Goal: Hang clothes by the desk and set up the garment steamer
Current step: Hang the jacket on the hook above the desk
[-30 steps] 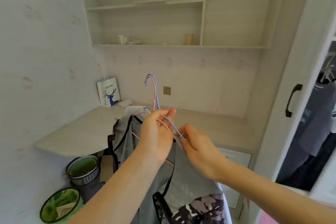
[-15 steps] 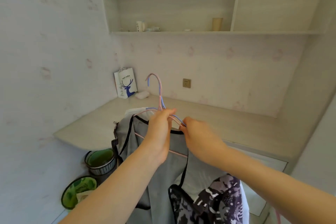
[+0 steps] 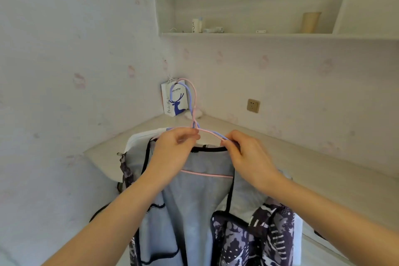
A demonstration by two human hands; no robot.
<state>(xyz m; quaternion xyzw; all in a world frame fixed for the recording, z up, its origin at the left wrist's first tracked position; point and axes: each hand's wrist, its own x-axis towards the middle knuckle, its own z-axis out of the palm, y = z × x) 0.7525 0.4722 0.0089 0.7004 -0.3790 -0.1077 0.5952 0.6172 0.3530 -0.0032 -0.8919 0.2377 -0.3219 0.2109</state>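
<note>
The left hand (image 3: pixel 172 153) grips the left shoulder of two hangers, fingers curled round the wires just below the neck. The right hand (image 3: pixel 248 155) pinches the right shoulder of the same pair, thumb and fingers closed on the wires. One pink hanger (image 3: pixel 195 101) and one blue hanger (image 3: pixel 190 98) lie together, their two hooks upright and overlapping above the hands.

From the hangers hangs a grey garment (image 3: pixel 194 201) with black trim; the pink bar crosses its chest below the hands. A dark patterned garment (image 3: pixel 254 239) hangs at its lower right, and a white cloth (image 3: pixel 140 138) shows behind its left shoulder. How many garments there are in all I cannot tell.

All this is held in front of the desk (image 3: pixel 302 162), over its near edge. On the desk's far corner, behind the hooks, stands one paper bag (image 3: pixel 172 101) with a blue deer. One wall socket (image 3: pixel 253 105) sits above the desk to the right of the bag. On the shelf (image 3: pixel 280 35) above the desk stand one tan cup (image 3: pixel 310 22) and a few small white items (image 3: pixel 205 27).
</note>
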